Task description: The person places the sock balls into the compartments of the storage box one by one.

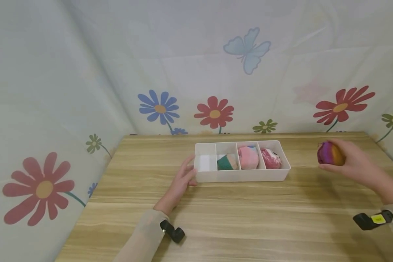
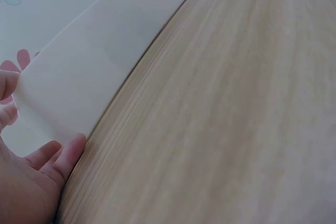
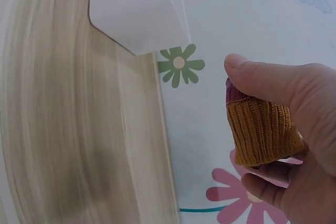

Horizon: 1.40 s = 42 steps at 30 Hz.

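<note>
A long white divided box (image 1: 242,176) stands on the wooden table. At its left end, my left hand (image 1: 180,178) rests spread fingertips against the end wall near the front corner. Away to the right of the box, above the table, my right hand (image 1: 350,160) holds a rolled sock (image 1: 327,153) between thumb and fingers. The sock is purple with a ribbed mustard cuff, seen closely in the right wrist view. Inside the box lie a green and beige rolled sock (image 1: 227,162), a pink one (image 1: 248,158) and a dark red and white one (image 1: 271,159). The leftmost compartment shows a bare white floor.
The wooden table (image 1: 235,218) ends at the back against a pale cloth (image 1: 190,54) printed with flowers and a butterfly. More of this cloth hangs along the left and right sides. A black band with a camera (image 1: 173,231) sits on each wrist.
</note>
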Each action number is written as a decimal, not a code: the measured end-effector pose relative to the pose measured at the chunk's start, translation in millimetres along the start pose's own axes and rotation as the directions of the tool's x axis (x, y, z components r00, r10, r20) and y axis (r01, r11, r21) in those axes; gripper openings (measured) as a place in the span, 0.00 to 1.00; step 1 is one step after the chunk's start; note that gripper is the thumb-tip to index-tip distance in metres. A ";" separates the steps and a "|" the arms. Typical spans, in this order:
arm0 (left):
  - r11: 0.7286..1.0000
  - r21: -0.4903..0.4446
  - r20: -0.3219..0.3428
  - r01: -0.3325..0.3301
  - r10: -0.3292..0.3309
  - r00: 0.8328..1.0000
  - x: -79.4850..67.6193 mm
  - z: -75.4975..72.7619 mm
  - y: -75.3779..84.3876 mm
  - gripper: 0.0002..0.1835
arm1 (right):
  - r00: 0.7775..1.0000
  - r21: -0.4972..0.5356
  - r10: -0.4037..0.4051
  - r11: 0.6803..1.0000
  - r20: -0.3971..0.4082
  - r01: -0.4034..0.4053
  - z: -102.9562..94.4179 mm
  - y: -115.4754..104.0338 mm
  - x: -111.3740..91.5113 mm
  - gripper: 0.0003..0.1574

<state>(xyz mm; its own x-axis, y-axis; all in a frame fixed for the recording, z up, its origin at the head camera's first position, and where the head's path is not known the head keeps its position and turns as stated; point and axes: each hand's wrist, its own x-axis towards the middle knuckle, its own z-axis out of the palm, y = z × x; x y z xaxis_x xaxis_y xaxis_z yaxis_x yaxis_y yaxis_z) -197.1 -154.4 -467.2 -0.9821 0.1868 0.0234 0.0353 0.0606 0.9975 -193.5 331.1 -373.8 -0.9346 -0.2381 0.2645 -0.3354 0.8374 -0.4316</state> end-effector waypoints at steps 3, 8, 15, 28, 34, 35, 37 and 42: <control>1.000 0.000 -0.004 0.001 -0.001 1.000 0.2 0.2 -1.3 0.28 | 1.000 0.011 -0.001 1.000 0.006 0.001 1.1 -4.9 3.8 0.50; 1.000 -0.002 0.021 0.000 0.000 1.000 -3.7 0.0 6.7 0.29 | 1.000 0.028 -0.016 0.999 0.010 0.016 2.8 -11.9 9.5 0.50; 1.000 0.000 0.037 0.013 -0.013 0.999 -11.4 2.6 24.0 0.29 | 1.000 0.038 -0.003 0.999 0.021 0.002 8.7 -18.4 15.5 0.51; 0.999 0.023 0.019 -0.029 0.029 0.999 -1.8 -1.2 -4.1 0.31 | 0.999 0.079 -0.015 0.997 0.033 0.012 13.0 -34.9 25.1 0.51; 0.998 0.033 0.024 -0.053 0.052 0.998 -0.6 -1.0 -4.6 0.29 | 0.999 0.089 -0.020 0.996 0.031 0.017 15.7 -41.9 29.2 0.51; 0.999 0.031 0.021 -0.044 0.044 0.999 -0.4 -0.9 -4.1 0.29 | 0.999 0.091 -0.020 0.996 0.032 0.017 16.3 -43.0 30.0 0.51; 0.999 0.025 0.012 -0.021 0.020 1.000 0.3 -0.8 -3.4 0.29 | 0.999 0.093 -0.018 0.996 0.035 0.015 16.9 -45.3 31.4 0.51; 1.000 0.018 0.006 0.001 -0.001 1.000 1.2 -0.9 -2.4 0.30 | 0.998 0.107 -0.009 0.994 0.055 0.003 19.8 -50.5 35.4 0.52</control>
<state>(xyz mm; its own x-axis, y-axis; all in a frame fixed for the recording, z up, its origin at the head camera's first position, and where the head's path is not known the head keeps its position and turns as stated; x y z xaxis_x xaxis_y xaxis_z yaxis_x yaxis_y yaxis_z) -198.5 -155.3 -469.6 -0.9809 0.1931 0.0221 0.0379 0.0787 0.9962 -212.1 270.6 -359.7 -0.9366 -0.2723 0.2205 -0.3491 0.7794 -0.5203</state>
